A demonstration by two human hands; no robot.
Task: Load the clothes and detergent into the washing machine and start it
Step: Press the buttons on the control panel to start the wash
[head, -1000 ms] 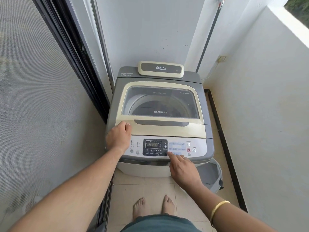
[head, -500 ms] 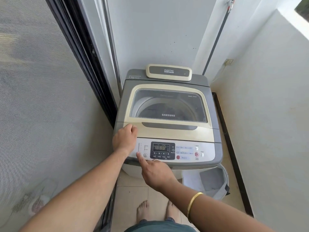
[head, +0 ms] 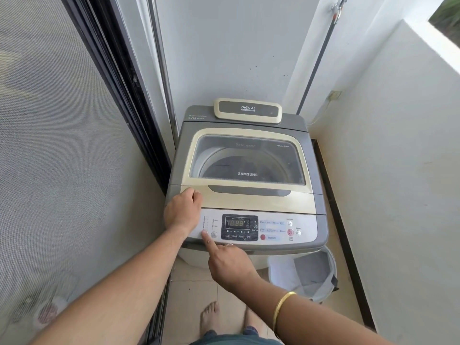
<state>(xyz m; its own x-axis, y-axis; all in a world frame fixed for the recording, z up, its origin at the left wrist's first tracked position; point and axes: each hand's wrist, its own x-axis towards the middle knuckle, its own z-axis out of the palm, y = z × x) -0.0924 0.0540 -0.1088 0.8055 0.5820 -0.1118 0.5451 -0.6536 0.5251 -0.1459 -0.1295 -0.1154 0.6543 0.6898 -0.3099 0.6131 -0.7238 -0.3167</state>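
- One washing machine [head: 245,180], a grey top-loader, with its cream-framed glass lid [head: 246,165] shut flat; the drum shows dimly through the glass, and whether clothes lie inside cannot be told.
- Two bare hands, both at the machine's near left corner.
- The left hand [head: 183,211] lies loosely curled, knuckles up, on the lid's front left corner just above the control panel [head: 258,229]; it grasps nothing.
- The right hand [head: 229,261] holds nothing either: one forefinger is stretched out, the others folded, and its tip touches a button at the panel's far left end, just below the left hand's wrist.
- One lit display [head: 236,223] sits right of that fingertip, reading 18:88.
- Two round red buttons lie further right of the fingertip on the same panel.
- One gold bangle [head: 282,310] circles the right wrist.
- One grey bin [head: 313,275] stands on the floor right of the right hand.
- Two bare feet [head: 210,317] stand below the hands.
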